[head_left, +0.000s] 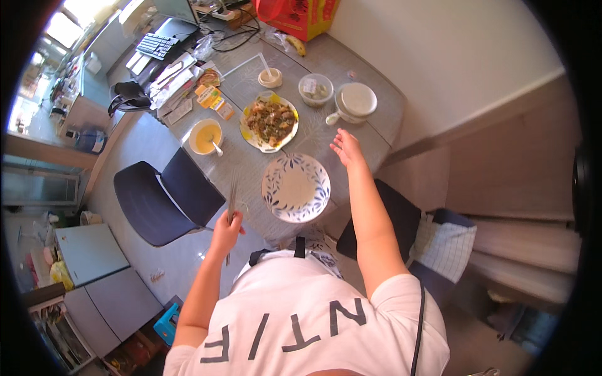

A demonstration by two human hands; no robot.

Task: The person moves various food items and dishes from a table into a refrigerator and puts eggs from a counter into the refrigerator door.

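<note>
My left hand [226,232] grips a bundle of thin chopsticks [232,195] beside the near left edge of the table. My right hand [346,146] reaches over the table with its fingers apart and nothing in them. Just beyond its fingertips stands a white handled bowl [350,115], with a smaller white round dish [359,99] on top. A plate with a blue leaf pattern [296,188] lies between my hands, near the table's front edge. Behind it is a plate of cooked food [270,123]. To the left sits a bowl of yellow food [206,136] with a spoon [216,148] in it.
A lidded plastic tub [315,90], a small jar [270,78] and a banana [296,45] are farther back. Papers [176,82], a keyboard [156,45] and cables crowd the far left. Dark chairs stand left [169,197] and right [383,221] of the table.
</note>
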